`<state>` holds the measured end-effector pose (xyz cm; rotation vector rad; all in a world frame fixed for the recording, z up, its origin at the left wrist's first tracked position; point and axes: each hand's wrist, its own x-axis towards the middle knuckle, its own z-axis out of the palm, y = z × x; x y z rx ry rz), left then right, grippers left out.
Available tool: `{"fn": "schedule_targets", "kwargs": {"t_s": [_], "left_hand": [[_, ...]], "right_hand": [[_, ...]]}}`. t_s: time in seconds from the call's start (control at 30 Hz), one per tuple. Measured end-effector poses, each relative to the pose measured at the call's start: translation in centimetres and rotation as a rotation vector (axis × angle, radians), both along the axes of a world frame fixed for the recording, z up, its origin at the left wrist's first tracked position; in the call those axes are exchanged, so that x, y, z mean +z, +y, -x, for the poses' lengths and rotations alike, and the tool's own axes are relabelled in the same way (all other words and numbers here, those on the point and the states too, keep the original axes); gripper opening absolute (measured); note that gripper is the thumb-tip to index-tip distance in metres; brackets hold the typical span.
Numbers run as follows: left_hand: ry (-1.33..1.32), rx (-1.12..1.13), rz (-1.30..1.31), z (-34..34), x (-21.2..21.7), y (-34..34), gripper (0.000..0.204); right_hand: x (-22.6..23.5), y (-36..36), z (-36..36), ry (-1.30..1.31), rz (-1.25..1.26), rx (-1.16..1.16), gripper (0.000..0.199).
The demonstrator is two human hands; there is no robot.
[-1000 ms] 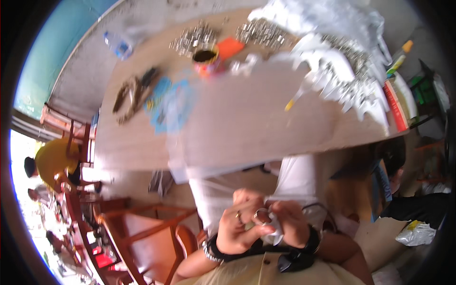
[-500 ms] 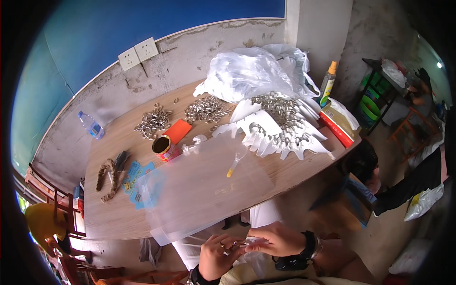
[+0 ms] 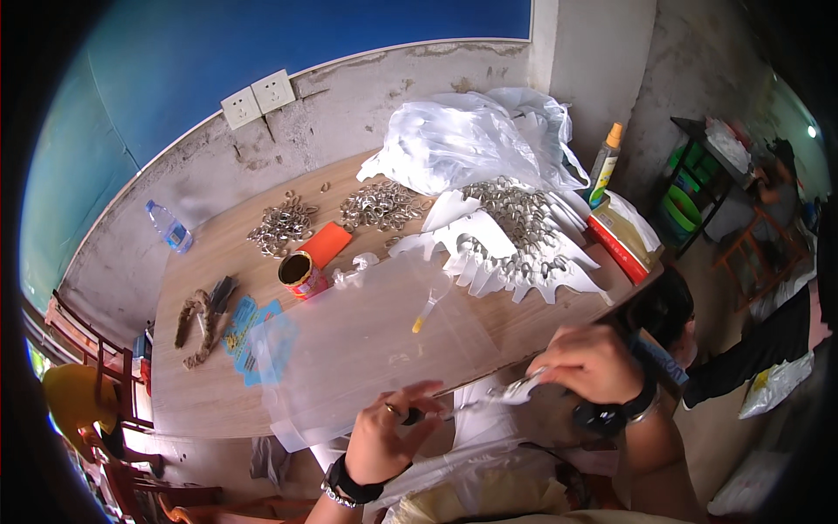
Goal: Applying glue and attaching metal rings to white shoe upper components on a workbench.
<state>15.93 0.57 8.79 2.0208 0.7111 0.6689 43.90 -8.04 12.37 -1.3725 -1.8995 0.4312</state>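
Note:
My right hand [image 3: 598, 362] is raised at the table's near right edge, its fingers pinching a crumpled white strip [image 3: 515, 391], perhaps tissue, blurred by motion. The strip stretches toward my left hand [image 3: 384, 441], which is lower, over the table's near edge. A ring is on one finger of that hand. Its fingers curl around something small and dark that I cannot make out. Whether the strip's far end touches the left fingers is unclear. Beyond them, a clear plastic sheet [image 3: 349, 384] lies on the wooden table [image 3: 201, 402], with a yellow-tipped brush [image 3: 426, 316] on it.
Metal rings form two piles [image 3: 284, 225] [image 3: 380, 205]; more sit on jagged white cards [image 3: 489, 231]. Around them are an open tin [image 3: 301, 278], an orange card [image 3: 326, 244], blue cards [image 3: 247, 332], a water bottle [image 3: 168, 227], plastic bags [image 3: 463, 140], a spray bottle [image 3: 604, 166] and a tissue box [image 3: 621, 240].
My hands have come apart from close together over my lap. The right has moved up and right with the white strip; the left has risen slightly and its fingers have loosened.

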Motion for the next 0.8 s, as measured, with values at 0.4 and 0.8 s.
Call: {"fn": "schedule_targets", "kwargs": {"t_s": [0.4, 0.8], "left_hand": [[0.01, 0.072, 0.204, 0.2, -1.4, -0.9, 0.03], [-0.028, 0.125, 0.154, 2.4, -4.4, -2.4, 0.021]], "right_hand": [[-9.5, 6.4, -10.8, 0.067, -0.072, -0.689, 0.025], [-6.9, 5.9, -6.1, -0.628, -0.251, -1.045, 0.044]]}}
